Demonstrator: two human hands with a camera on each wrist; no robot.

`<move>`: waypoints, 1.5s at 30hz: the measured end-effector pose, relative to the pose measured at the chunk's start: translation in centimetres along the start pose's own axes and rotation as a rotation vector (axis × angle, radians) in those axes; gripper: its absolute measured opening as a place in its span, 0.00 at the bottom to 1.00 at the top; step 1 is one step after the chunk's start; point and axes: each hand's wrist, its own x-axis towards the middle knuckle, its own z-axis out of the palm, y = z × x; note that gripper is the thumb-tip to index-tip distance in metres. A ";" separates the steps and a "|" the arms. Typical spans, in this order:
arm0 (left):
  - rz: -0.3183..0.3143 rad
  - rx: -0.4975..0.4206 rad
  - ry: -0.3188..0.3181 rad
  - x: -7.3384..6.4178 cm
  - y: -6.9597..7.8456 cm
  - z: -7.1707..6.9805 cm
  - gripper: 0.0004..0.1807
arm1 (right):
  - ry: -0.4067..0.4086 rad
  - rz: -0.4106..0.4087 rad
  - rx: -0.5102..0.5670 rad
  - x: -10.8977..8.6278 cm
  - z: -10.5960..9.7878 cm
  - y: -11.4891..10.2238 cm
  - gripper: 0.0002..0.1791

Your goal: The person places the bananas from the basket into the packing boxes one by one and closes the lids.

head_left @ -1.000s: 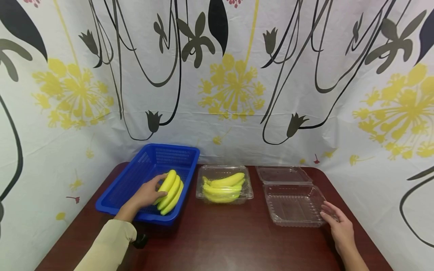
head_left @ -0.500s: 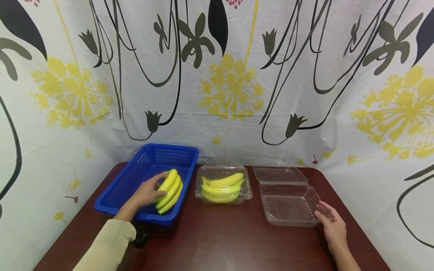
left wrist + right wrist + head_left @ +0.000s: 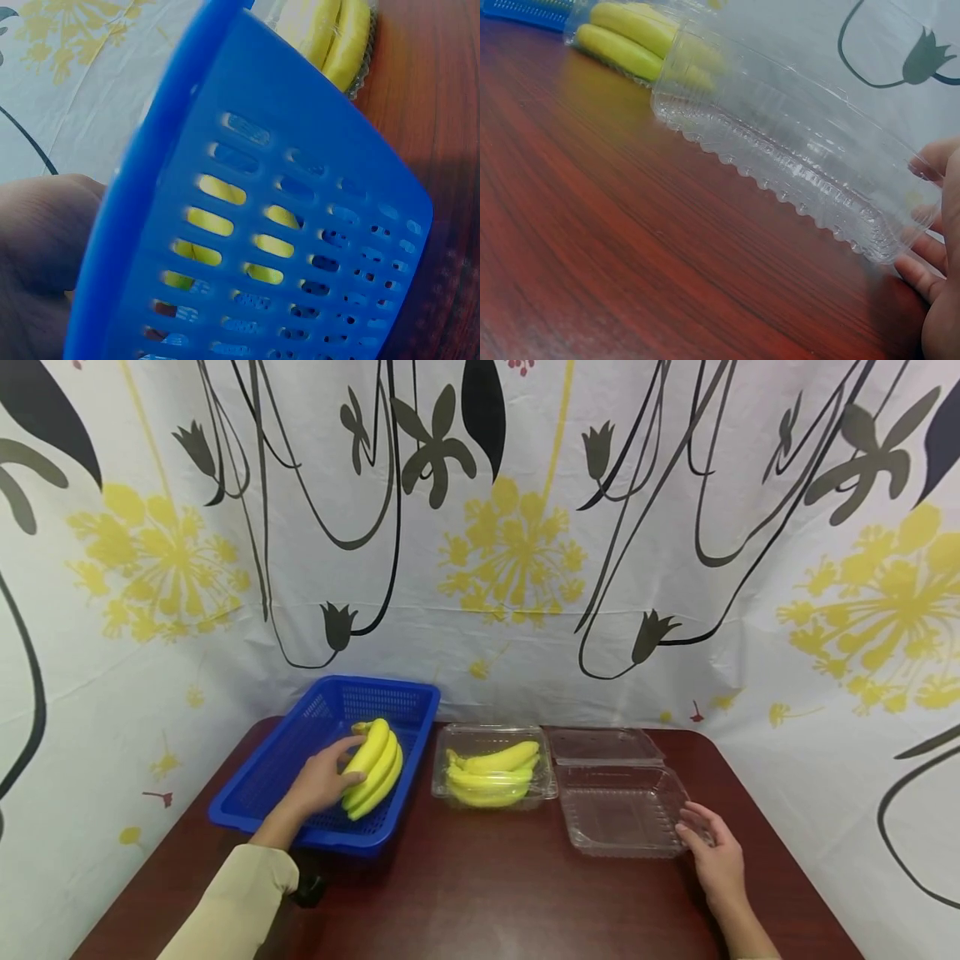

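Note:
In the head view, my left hand [image 3: 318, 781] grips a bunch of yellow bananas [image 3: 378, 772] inside the blue plastic basket [image 3: 243, 768], thumb across the near side. From the left wrist, the basket's slotted wall [image 3: 300, 150] hides most of that hand [image 3: 45, 255]; yellow fruit shows through the slots. My right hand [image 3: 716, 856] is at the right end of a clear clamshell box [image 3: 622, 847] whose lid lies folded back. The right wrist view has its fingers [image 3: 930, 251] spread against the box's end wall, near the bottom corner.
Between basket and open box stands a second clear box [image 3: 551, 789], its lid down, with bananas [image 3: 491, 781] inside. All sit on a dark red-brown table [image 3: 480, 893]. A flower-printed white curtain [image 3: 487, 568] hangs right behind the table's far edge.
The open clamshell box has slid left with my right hand against it, closer to the filled one. My left hand has shifted the banana bunch slightly up and away in the basket.

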 end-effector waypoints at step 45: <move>0.215 -0.171 0.327 -0.2 6.7 0.3 0.30 | -0.191 -0.092 0.084 -1.0 1.3 -0.1 0.27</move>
